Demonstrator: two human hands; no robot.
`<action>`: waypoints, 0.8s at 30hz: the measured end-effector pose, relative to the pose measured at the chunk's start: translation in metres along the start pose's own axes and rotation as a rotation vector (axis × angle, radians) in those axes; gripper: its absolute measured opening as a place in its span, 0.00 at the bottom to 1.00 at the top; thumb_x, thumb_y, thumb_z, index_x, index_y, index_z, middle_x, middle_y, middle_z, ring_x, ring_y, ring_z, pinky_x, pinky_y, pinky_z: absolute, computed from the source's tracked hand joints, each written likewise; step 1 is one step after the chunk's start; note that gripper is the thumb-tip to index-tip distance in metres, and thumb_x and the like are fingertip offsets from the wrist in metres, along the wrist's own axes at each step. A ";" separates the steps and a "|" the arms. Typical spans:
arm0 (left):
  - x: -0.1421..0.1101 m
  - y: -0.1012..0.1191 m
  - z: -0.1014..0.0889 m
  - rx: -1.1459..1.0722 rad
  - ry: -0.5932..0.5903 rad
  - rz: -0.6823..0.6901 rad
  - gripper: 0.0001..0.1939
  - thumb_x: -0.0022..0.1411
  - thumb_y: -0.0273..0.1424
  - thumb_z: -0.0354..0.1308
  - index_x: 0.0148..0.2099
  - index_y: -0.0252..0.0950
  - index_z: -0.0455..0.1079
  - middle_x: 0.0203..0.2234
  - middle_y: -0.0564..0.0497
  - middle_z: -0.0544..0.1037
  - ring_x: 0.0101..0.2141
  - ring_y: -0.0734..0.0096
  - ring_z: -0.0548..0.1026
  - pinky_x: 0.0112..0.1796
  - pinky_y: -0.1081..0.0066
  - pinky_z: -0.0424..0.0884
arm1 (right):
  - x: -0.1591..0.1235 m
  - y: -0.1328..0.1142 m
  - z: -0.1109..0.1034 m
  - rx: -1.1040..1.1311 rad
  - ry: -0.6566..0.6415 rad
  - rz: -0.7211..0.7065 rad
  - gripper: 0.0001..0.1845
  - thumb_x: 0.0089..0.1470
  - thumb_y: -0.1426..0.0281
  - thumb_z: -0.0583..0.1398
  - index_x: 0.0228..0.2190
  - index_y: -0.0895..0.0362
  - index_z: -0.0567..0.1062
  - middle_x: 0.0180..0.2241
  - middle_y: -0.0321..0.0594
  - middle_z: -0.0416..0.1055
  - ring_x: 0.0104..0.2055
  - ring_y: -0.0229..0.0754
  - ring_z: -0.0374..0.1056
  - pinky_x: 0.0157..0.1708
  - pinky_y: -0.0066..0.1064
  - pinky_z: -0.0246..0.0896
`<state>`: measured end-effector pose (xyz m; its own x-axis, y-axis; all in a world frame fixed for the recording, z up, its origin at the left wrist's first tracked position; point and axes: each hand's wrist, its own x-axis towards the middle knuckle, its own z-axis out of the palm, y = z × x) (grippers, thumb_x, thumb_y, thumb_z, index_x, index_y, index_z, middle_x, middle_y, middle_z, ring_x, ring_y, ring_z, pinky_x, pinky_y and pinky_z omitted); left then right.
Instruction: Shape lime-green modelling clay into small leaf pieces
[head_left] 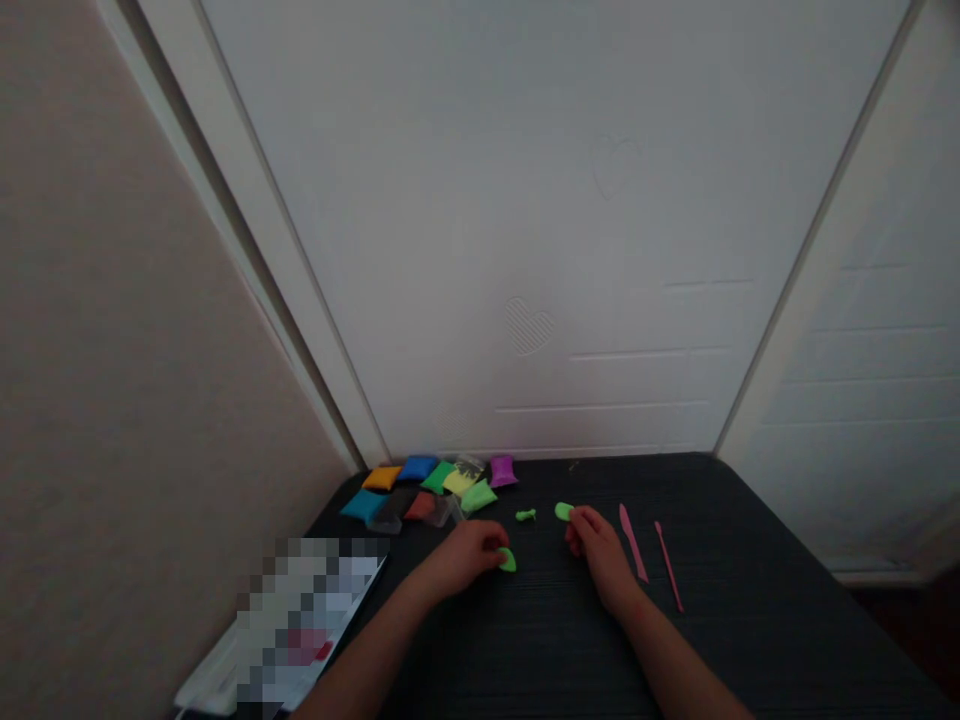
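My left hand [474, 548] is closed, its fingertips pinching a flat light-green piece of modelling clay [508, 561] low over the dark table. A second flat light-green clay piece [563, 511] is pinched between the thumb and fingers of my right hand [590, 532]. Between the two hands, a little farther back, a small light-green clay lump [526, 515] with a narrow end lies on the tabletop. To the right of my right hand lie a pink plastic modelling knife [633, 543] and a thin pink modelling stick [669, 566].
Behind my left hand lie several clay packets in various colours, among them a light-green packet [478, 496] and a purple packet [503, 471]. A blurred-out flat object [352, 585] sits at the table's left edge. A white panel [480, 250] rises behind the black table [735, 520].
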<state>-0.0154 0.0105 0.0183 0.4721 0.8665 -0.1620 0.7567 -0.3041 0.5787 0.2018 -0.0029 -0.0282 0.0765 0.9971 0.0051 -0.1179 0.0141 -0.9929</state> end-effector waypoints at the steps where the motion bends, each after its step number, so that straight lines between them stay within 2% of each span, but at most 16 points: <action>1: 0.002 0.000 0.000 -0.004 0.006 0.003 0.10 0.53 0.31 0.52 0.37 0.37 0.70 0.29 0.53 0.74 0.31 0.72 0.71 0.30 0.77 0.63 | 0.000 0.000 0.000 -0.003 -0.005 0.000 0.15 0.50 0.59 0.53 0.22 0.56 0.68 0.20 0.33 0.63 0.20 0.35 0.56 0.21 0.27 0.50; 7: 0.003 -0.004 0.000 0.004 0.101 -0.016 0.14 0.54 0.32 0.51 0.42 0.36 0.70 0.36 0.49 0.72 0.36 0.69 0.70 0.38 0.72 0.63 | -0.001 -0.001 -0.001 -0.035 -0.056 -0.009 0.13 0.50 0.60 0.53 0.22 0.56 0.68 0.19 0.33 0.63 0.21 0.36 0.57 0.22 0.27 0.51; 10: -0.001 0.002 0.004 -0.078 0.247 -0.020 0.18 0.55 0.36 0.51 0.47 0.37 0.67 0.39 0.48 0.71 0.37 0.68 0.69 0.40 0.71 0.63 | -0.005 -0.005 0.001 -0.062 -0.095 -0.029 0.12 0.50 0.62 0.53 0.23 0.56 0.68 0.20 0.34 0.63 0.22 0.36 0.57 0.24 0.27 0.51; 12: -0.003 0.013 0.010 -0.223 0.321 -0.012 0.18 0.56 0.39 0.49 0.47 0.36 0.67 0.37 0.49 0.72 0.36 0.69 0.69 0.38 0.71 0.63 | -0.010 -0.008 0.002 -0.087 -0.122 -0.052 0.11 0.50 0.63 0.54 0.23 0.56 0.68 0.20 0.33 0.62 0.23 0.36 0.57 0.24 0.27 0.51; 14: -0.004 0.025 0.019 -0.430 0.288 -0.012 0.19 0.57 0.40 0.48 0.47 0.37 0.67 0.34 0.49 0.72 0.34 0.70 0.69 0.34 0.72 0.64 | -0.016 -0.011 0.004 -0.117 -0.153 -0.076 0.10 0.49 0.64 0.55 0.22 0.56 0.68 0.20 0.32 0.61 0.23 0.36 0.57 0.25 0.27 0.50; 18: -0.003 0.041 0.035 -0.754 0.172 -0.017 0.18 0.54 0.40 0.53 0.43 0.34 0.67 0.27 0.52 0.71 0.26 0.75 0.67 0.27 0.75 0.62 | -0.024 -0.017 0.006 -0.206 -0.187 -0.119 0.09 0.49 0.65 0.55 0.22 0.56 0.68 0.20 0.31 0.59 0.24 0.36 0.56 0.25 0.27 0.49; 24: -0.001 0.033 0.048 -0.923 0.180 -0.089 0.14 0.53 0.38 0.54 0.37 0.31 0.68 0.22 0.54 0.70 0.21 0.78 0.64 0.24 0.76 0.61 | -0.026 -0.019 0.011 -0.405 -0.227 -0.188 0.10 0.52 0.65 0.53 0.24 0.56 0.69 0.21 0.32 0.62 0.24 0.36 0.57 0.24 0.27 0.48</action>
<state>0.0309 -0.0192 -0.0007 0.2951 0.9428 -0.1548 0.0928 0.1330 0.9868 0.1909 -0.0283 -0.0082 -0.1630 0.9720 0.1692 0.2744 0.2093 -0.9385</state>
